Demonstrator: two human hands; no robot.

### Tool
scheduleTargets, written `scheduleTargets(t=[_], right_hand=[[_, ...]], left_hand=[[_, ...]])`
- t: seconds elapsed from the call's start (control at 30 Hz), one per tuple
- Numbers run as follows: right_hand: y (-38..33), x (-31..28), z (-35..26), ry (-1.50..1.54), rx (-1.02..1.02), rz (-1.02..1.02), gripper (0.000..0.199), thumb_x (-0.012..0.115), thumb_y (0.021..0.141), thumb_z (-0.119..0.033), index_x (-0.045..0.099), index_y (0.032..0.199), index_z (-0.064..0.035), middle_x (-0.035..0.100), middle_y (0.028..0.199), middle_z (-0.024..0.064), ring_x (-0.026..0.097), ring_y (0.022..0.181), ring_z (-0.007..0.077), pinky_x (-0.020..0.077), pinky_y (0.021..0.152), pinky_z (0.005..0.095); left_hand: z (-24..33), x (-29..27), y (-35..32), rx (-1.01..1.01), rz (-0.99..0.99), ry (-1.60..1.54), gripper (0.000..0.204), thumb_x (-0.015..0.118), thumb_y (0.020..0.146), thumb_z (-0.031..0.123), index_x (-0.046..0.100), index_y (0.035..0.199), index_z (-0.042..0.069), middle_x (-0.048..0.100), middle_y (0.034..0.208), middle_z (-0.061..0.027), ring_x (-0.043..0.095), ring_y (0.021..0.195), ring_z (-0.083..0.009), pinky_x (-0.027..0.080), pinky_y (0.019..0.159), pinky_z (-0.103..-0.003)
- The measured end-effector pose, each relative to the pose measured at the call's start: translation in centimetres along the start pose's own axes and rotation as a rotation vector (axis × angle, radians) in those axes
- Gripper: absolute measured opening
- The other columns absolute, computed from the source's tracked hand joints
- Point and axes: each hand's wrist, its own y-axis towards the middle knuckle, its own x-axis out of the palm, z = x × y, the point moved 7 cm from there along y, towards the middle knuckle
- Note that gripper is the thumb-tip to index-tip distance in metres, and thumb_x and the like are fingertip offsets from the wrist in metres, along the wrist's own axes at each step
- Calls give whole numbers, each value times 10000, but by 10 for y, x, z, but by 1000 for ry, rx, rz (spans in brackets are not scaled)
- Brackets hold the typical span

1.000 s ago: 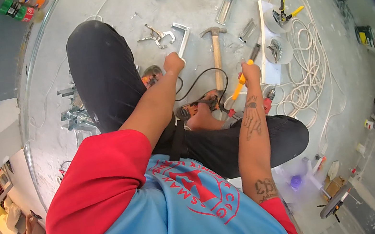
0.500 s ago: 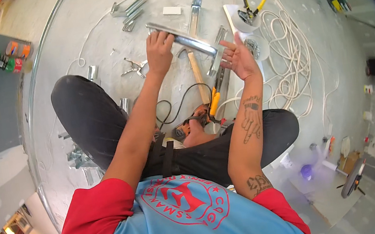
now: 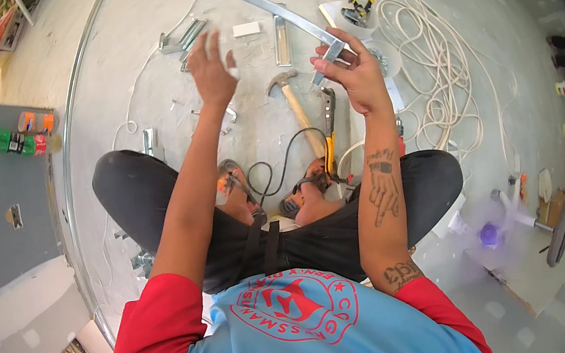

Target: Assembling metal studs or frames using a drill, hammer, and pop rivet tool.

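Observation:
My right hand (image 3: pixel 357 76) is closed round the bent end of a thin galvanized metal profile (image 3: pixel 288 16), whose long arm slants up to the left above the floor. A short crosspiece stands at the gripped end. My left hand (image 3: pixel 212 74) is off the profile, raised with its fingers spread and nothing in them. Below it, partly covered by the wrist, lie locking pliers (image 3: pixel 231 115). Between my hands a claw hammer (image 3: pixel 298 108) rests on the floor, beside a black tool with yellow handles (image 3: pixel 329 129).
Short metal channel pieces (image 3: pixel 282 43) and a white block (image 3: pixel 247 29) lie ahead. At right are yellow-and-black snips (image 3: pixel 360 2) and a large tangle of white cable (image 3: pixel 431 74). A long metal track (image 3: pixel 67 121) and drink bottles (image 3: pixel 18 141) are at left.
My left hand has let go of the metal profile and moved left, fingers opening. My right hand, open against its end before, now grips it; the profile's far end has swung upward.

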Motion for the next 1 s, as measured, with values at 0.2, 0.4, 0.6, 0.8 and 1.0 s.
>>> scheduleTargets(t=[0.2,0.4,0.6,0.8,1.0], right_hand=[[-15,-2,-34,-156,-26,104,652,801,778,43,546,1368,-65,674,1106,133,681,985,209,572,870,345],[-44,-23,-108,-391,-27,96,609,788,840,-89,528,1391,-64,675,1128,146,675,1013,209,550,860,311],[-37,-25,-80,-69,103,96,657,746,849,-46,462,1442,-45,674,1139,159,692,1064,279,545,881,328],[-40,12,-95,93,9,-90,727,799,791,-71,465,1436,-41,662,1162,149,685,1069,293,532,956,398],[-40,21,-91,11,-32,-112,750,833,745,-5,499,1413,-69,645,1219,113,676,1079,231,564,919,361]], left_hand=[[-156,71,-115,-576,-856,373,527,680,862,202,531,1356,93,468,1424,-193,439,1339,-356,399,1039,-539],[-230,93,-154,-367,-1155,537,467,632,850,163,568,1313,147,513,1377,-141,481,1305,-332,424,1038,-522],[-217,104,-213,-97,-1236,435,555,728,763,132,552,1281,223,506,1372,-96,454,1334,-307,384,1087,-533],[-193,100,-212,67,-1119,595,571,750,768,210,530,1290,139,481,1422,-131,447,1334,-337,299,1123,-578],[-179,106,-196,96,-1344,515,580,697,753,179,510,1291,71,525,1366,-153,498,1281,-346,329,1101,-597]])
